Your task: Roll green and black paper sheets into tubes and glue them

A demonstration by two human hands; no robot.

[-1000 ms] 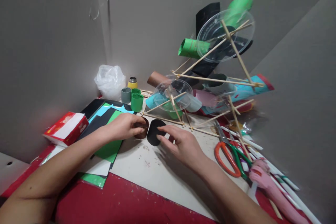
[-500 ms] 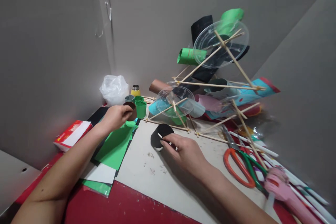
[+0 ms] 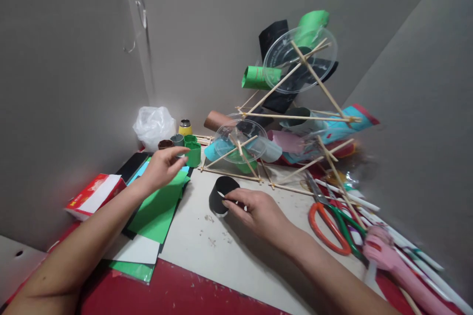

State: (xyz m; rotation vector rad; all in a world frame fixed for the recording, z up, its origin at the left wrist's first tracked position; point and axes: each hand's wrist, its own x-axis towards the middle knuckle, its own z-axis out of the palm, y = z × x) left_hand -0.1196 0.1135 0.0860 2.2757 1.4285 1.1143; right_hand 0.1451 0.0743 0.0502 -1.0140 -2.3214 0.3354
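My right hand point(image 3: 254, 209) pinches the near right edge of a black paper ring point(image 3: 218, 197), which stands on the pale board point(image 3: 192, 236). My left hand point(image 3: 164, 167) is held above the green paper sheets point(image 3: 157, 211), thumb and forefinger apart with nothing between them. Just behind it stand a brown paper ring point(image 3: 165, 144), a grey paper ring point(image 3: 177, 139) and two green paper rings point(image 3: 192, 155), close together. A yellow bottle point(image 3: 185, 127) with a metal neck is beyond them.
Stick-framed wheels with clear plastic discs point(image 3: 301, 59) and paper tubes fill the back right. Scissors point(image 3: 328, 229), a pink glue gun point(image 3: 380, 246) and white rods lie at right. A red-white box point(image 3: 96, 194) and plastic bag point(image 3: 154, 125) are at left.
My left hand has let go of the brown ring, which now stands beside the grey one, and has opened. My right hand keeps its pinch on the black ring. The view has shifted slightly.
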